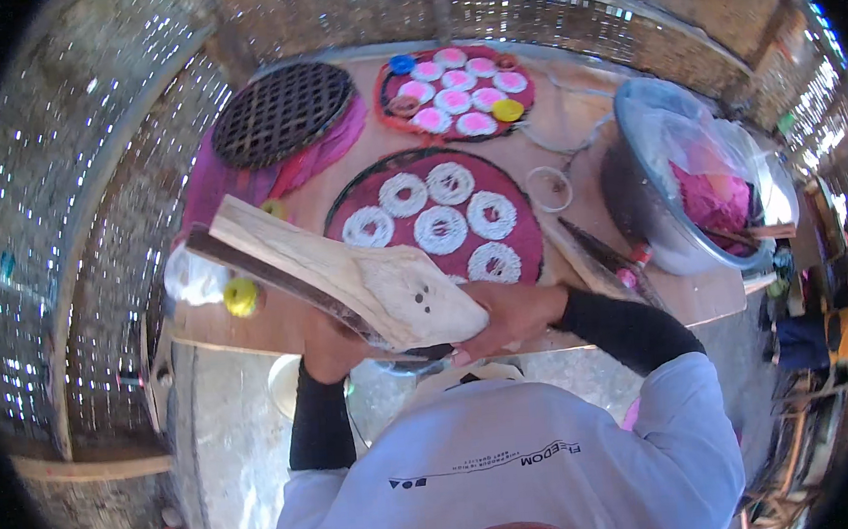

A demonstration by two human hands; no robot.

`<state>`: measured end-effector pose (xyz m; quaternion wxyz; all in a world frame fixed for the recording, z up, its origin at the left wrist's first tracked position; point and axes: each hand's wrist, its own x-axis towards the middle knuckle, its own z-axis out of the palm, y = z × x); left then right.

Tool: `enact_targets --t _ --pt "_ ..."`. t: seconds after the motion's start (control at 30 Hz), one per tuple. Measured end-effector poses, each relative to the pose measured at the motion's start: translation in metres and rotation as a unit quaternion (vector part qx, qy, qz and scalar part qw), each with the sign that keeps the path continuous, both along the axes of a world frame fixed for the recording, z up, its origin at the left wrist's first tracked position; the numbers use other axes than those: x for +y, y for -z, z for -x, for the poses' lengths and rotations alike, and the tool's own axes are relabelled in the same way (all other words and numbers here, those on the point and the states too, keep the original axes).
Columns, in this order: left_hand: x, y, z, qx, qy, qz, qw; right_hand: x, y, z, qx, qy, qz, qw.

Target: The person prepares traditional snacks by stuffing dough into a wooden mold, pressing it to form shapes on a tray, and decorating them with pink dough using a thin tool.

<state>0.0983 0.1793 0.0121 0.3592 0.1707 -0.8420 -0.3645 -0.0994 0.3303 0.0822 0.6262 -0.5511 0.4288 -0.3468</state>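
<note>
Both my hands hold a pale wooden press, which has a rounded end with a few dark holes and a long handle slanting up to the left. A darker wooden bar runs along its lower side. My left hand grips from beneath, its fingers mostly hidden. My right hand is closed round the rounded end. Just beyond the press lies a round tray lined with maroon cloth. Several white lacy dough rings rest on it, the nearest partly covered by the press.
Behind is another tray of pink-and-white discs. A dark lattice tray lies on pink cloth at the back left. At right, a large basin holds pink dough and plastic. Dark sticks lie beside it. A yellow-green round object sits front left.
</note>
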Motion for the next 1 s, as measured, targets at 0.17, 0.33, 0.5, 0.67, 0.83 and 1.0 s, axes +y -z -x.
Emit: enact_targets --t 0.17,0.33,0.5,0.67,0.83,1.0 --pt "0.009 -0.043 0.046 0.104 -0.137 0.18 0.969 0.022 -0.001 0.028 0.002 0.306 0.047 0.951" --pt "0.006 -0.045 0.044 0.313 -0.208 -0.072 0.924 -0.048 0.03 0.152 0.065 0.611 0.301 0.729" --pt "0.01 -0.019 0.016 0.223 -0.161 -0.121 0.954 -0.08 0.076 0.298 0.408 0.738 -0.028 0.536" --pt "0.01 -0.018 -0.005 0.2 -0.247 -0.096 0.943 -0.091 0.116 0.329 0.47 0.75 -0.176 0.431" --pt "0.001 -0.006 -0.049 0.123 -0.348 -0.044 0.928 -0.087 0.115 0.34 0.51 0.726 -0.194 0.419" --pt "-0.034 0.015 -0.076 0.07 -0.398 -0.018 0.914 -0.107 0.07 0.293 0.616 0.668 0.137 0.393"
